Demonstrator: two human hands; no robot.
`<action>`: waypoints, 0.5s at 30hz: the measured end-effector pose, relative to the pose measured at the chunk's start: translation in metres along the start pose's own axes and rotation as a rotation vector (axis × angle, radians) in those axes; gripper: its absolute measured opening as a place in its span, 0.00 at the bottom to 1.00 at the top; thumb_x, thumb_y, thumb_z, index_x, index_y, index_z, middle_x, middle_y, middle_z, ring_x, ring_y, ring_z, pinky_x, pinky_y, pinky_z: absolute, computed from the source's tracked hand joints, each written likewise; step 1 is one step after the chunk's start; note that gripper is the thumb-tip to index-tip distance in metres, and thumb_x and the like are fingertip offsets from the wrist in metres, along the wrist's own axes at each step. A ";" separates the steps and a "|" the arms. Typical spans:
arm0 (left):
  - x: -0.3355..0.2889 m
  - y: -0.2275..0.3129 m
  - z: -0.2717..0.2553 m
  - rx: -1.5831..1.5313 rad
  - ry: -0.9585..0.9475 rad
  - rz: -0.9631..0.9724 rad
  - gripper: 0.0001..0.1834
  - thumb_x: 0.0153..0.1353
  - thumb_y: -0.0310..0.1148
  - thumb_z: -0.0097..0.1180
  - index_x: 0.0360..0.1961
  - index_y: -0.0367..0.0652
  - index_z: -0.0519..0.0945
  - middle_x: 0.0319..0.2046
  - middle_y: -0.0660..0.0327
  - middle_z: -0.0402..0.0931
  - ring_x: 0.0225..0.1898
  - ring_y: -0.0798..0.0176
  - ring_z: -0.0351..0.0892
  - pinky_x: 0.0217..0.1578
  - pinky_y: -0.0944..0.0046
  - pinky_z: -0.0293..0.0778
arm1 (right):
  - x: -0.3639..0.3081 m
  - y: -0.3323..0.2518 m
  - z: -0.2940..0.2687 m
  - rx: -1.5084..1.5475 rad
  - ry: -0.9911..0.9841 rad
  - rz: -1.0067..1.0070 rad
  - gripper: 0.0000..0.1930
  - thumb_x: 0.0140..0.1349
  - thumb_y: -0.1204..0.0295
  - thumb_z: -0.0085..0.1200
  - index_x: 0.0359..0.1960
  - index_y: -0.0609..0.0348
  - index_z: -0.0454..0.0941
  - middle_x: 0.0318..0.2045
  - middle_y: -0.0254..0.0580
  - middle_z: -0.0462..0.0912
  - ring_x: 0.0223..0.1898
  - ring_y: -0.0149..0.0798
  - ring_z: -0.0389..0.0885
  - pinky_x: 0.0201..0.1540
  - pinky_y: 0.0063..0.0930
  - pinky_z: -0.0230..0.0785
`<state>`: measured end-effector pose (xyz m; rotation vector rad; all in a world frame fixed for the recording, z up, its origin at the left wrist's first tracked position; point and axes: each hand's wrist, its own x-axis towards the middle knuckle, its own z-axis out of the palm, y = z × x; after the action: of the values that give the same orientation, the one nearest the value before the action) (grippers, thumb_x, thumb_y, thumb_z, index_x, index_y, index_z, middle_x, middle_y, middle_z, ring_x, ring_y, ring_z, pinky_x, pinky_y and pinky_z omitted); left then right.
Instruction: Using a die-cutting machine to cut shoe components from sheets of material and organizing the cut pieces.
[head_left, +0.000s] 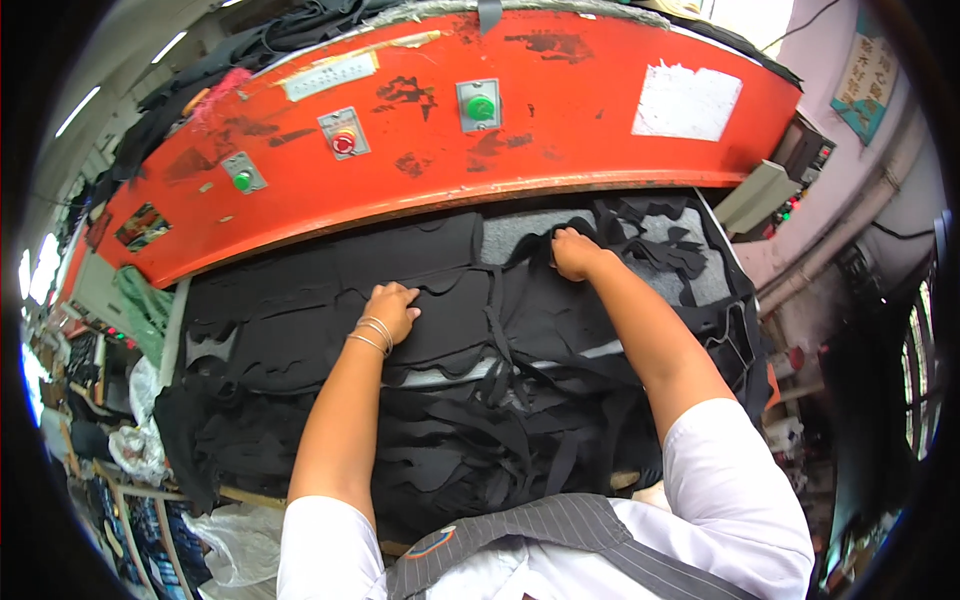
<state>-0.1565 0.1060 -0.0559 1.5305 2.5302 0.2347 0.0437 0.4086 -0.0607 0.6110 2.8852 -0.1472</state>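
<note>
Black fabric (420, 325), cut into panels and narrow strips, covers the grey bed (510, 236) of a large press-like machine. My left hand (390, 312), with metal bangles at the wrist, rests on the fabric near the middle. Its fingers are slightly bent and its thumb stands apart from them; nothing shows in its grasp. Farther back and to the right, my right hand (578, 254) has its fingers closed on a black fabric strip (540, 245) at the edge of a cut piece. Its fingertips are partly hidden by the cloth.
Beyond the bed rises an orange machine front (560, 140) with green buttons (481, 108) and a red button (343, 142). Tangled black scraps (460, 440) hang along the near edge. A grey control box (765, 200) stands at the right, plastic bags (140, 450) at the left.
</note>
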 end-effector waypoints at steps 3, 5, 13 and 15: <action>0.016 0.003 -0.020 -0.041 -0.180 -0.004 0.24 0.53 0.37 0.64 0.52 0.44 0.79 0.51 0.50 0.74 0.55 0.45 0.69 0.59 0.56 0.64 | -0.006 0.003 -0.001 -0.066 0.002 0.038 0.18 0.58 0.66 0.54 0.45 0.67 0.77 0.49 0.55 0.74 0.54 0.52 0.70 0.55 0.41 0.67; 0.025 0.003 -0.017 -0.077 -0.200 0.013 0.29 0.49 0.41 0.68 0.51 0.41 0.79 0.51 0.48 0.73 0.57 0.45 0.68 0.59 0.56 0.65 | 0.000 0.016 0.008 -0.165 -0.025 0.014 0.19 0.58 0.66 0.55 0.45 0.70 0.76 0.48 0.57 0.75 0.53 0.54 0.72 0.55 0.41 0.67; 0.039 -0.001 -0.020 -0.082 -0.462 -0.122 0.39 0.43 0.47 0.72 0.53 0.32 0.75 0.53 0.45 0.71 0.56 0.43 0.71 0.58 0.58 0.67 | -0.031 -0.027 -0.034 0.111 -0.150 0.100 0.23 0.54 0.64 0.62 0.46 0.68 0.76 0.43 0.61 0.80 0.50 0.56 0.76 0.52 0.41 0.69; 0.038 0.005 -0.018 -0.060 -0.459 -0.087 0.38 0.45 0.50 0.70 0.54 0.36 0.76 0.51 0.48 0.73 0.58 0.45 0.69 0.57 0.56 0.66 | -0.054 -0.038 -0.051 0.129 -0.130 0.286 0.22 0.53 0.65 0.62 0.47 0.65 0.75 0.42 0.62 0.79 0.50 0.58 0.76 0.51 0.42 0.69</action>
<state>-0.1743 0.1412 -0.0396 1.2722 2.1961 -0.0503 0.0685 0.3597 0.0029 0.9900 2.6437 -0.3203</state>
